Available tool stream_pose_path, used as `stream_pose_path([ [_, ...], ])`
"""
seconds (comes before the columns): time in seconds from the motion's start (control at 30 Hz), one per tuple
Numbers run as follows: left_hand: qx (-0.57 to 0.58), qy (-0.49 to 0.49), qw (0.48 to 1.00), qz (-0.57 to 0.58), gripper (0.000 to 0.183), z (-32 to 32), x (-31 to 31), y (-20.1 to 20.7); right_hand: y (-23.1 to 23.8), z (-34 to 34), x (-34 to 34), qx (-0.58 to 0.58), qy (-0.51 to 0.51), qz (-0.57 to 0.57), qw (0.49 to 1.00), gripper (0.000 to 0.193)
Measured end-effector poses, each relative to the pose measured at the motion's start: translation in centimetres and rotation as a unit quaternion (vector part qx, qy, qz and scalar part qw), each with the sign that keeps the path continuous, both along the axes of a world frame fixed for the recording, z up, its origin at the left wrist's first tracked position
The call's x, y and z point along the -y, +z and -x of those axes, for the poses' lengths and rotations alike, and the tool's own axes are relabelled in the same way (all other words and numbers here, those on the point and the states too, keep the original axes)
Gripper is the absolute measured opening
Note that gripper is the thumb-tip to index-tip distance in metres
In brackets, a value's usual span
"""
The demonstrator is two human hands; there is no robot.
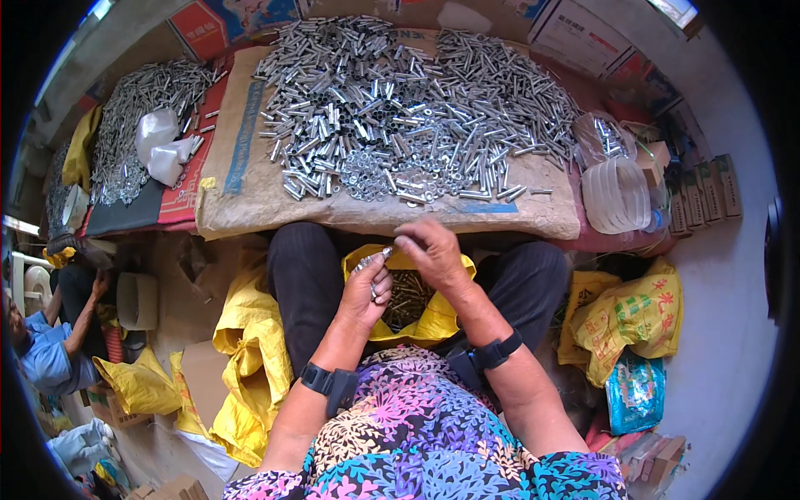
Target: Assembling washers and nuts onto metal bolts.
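My left hand [367,292] is closed around several small silvery metal pieces, and one of them sticks up from its fingertips. Just right of it, my right hand [430,254] bends its fingers together beside that piece; whatever sits in them is too small to make out. Below both hands, a yellow sack [446,325] stands open between my knees. It holds many brass-coloured bolt-like parts [407,302]. Beyond my knees, a large heap of silvery metal sleeves [400,92] covers the table, with loose washers or nuts [367,171] along its near side.
Cardboard [242,200] lies under the heap. A clear plastic tub [615,196] stands at the table's right end. White plastic bags [162,137] rest by another metal heap at left. Yellow sacks [250,375] flank my legs. Another person [50,350] sits at far left.
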State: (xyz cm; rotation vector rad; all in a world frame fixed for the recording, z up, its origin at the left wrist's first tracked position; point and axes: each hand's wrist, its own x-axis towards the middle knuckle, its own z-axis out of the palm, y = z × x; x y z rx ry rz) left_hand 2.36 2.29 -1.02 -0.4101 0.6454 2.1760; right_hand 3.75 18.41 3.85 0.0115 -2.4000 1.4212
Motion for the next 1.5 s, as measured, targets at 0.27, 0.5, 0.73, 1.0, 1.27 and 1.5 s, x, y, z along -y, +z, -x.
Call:
stream_pose_path([
  [0.27,0.012,0.009,1.0,-0.016,0.008,0.2,0.0,-0.8,1.0,2.8,-5.2,-0.019,-0.111,-0.154,0.982,0.01],
  [0.5,0.021,0.011,1.0,-0.002,0.007,0.2,0.0,-0.5,0.7,2.6,-7.1,-0.024,-0.15,-0.182,0.971,0.009],
  [0.73,0.022,0.008,1.0,0.01,0.006,0.0,-0.2,-1.0,0.5,2.7,-7.3,-0.032,-0.156,-0.282,0.946,0.012],
  [1.0,0.013,0.005,1.0,0.021,0.007,0.0,-0.1,-0.8,0.9,3.0,-6.5,0.001,-0.141,-0.315,0.939,0.017],
  [1.27,0.009,0.008,0.999,0.033,0.007,-0.3,-0.2,-0.3,1.1,3.1,-6.4,0.017,-0.123,-0.315,0.941,0.017],
  [1.5,0.005,0.008,1.0,0.024,0.007,-0.6,-0.2,-0.1,0.8,2.8,-6.4,0.0,-0.111,-0.31,0.944,0.012],
])
